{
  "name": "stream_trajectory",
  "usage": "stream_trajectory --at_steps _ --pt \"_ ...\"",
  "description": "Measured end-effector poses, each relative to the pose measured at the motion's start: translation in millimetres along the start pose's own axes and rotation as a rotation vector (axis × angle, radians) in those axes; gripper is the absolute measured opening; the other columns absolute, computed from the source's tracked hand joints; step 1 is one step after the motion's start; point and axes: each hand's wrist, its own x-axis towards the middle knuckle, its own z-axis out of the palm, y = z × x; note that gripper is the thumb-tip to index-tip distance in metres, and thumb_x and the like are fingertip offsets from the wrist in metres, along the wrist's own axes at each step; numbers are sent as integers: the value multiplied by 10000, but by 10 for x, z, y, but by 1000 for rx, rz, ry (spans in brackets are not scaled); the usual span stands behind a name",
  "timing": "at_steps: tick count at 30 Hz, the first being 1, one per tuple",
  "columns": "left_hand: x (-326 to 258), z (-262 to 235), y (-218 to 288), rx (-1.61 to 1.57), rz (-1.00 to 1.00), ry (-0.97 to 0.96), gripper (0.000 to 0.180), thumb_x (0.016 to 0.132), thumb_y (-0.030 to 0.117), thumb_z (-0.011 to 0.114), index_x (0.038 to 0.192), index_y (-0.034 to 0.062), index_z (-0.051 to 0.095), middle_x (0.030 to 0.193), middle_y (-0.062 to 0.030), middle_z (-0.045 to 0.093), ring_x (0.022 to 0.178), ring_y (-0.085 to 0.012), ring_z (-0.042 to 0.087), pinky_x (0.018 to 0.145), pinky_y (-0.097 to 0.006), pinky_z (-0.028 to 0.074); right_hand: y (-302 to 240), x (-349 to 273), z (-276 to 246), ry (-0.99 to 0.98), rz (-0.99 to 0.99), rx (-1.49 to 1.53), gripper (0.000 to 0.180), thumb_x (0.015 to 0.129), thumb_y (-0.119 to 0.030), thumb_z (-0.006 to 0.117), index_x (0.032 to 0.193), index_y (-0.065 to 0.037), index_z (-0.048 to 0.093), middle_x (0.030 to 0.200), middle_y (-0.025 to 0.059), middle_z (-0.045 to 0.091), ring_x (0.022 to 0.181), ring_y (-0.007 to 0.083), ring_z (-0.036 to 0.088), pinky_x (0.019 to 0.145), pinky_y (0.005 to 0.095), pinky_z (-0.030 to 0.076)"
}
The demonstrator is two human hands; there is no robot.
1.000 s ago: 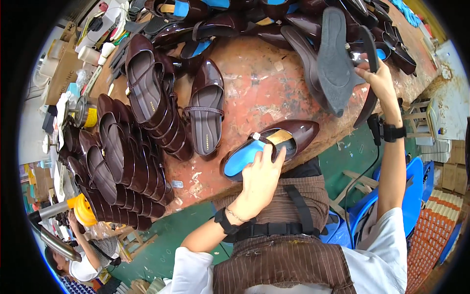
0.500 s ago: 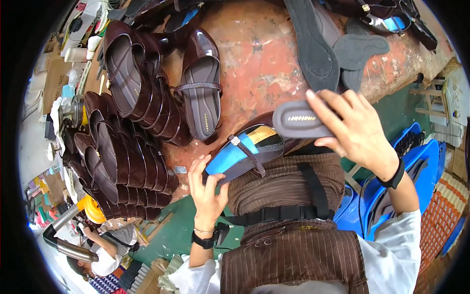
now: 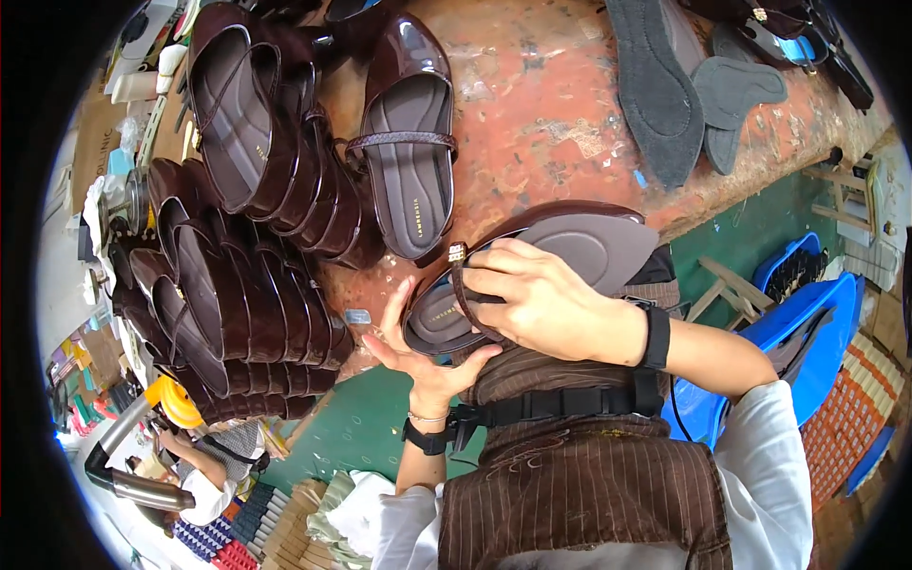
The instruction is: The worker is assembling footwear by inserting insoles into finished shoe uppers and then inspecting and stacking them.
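Shoe, dark brown with grey insole, held between both hands: left hand cupping its heel end from below, fingers spread against the sole, right hand closed over its strap from above, rows of matching shoes beyond the left fingertips.

two hands, one held brown shoe, one flat shoe on the workbench, three loose grey insoles

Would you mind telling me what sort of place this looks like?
Most likely a shoe-making workshop: rows of matching brown shoes stacked on a worn workbench, loose grey insoles, and an insole being pressed into a shoe.
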Motion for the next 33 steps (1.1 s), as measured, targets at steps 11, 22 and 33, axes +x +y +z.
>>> stream_trajectory --at_steps 11,22,33 --pt "-51 -57 -116 -200 -60 -28 1242 681 549 870 1551 105 103 1468 -271 371 1318 -452 448 1109 -536 377 17 39 230 -157 -10 -76 300 741 -134 633 981 19 726 1110 127 641 1121 272 594 999 393 485" --pt "79 -64 -24 -90 -167 -7 235 912 200 530 1031 -1 504 1341 -291 521 1206 -416 528 1051 -494 391 -128 21 150 -235 26 -145 236 802 -150 617 966 -43 749 1197 122 694 1201 253 614 1145 404 361" --pt "259 69 763 282 -150 -366 491 780 60 749 1251 15 616 1557 -244 333 1195 -432 536 1028 -447 446 308 248 -428 488 532 -695 491 788 -122 719 1264 -54 618 1154 151 676 1312 357 498 1133 668 249"
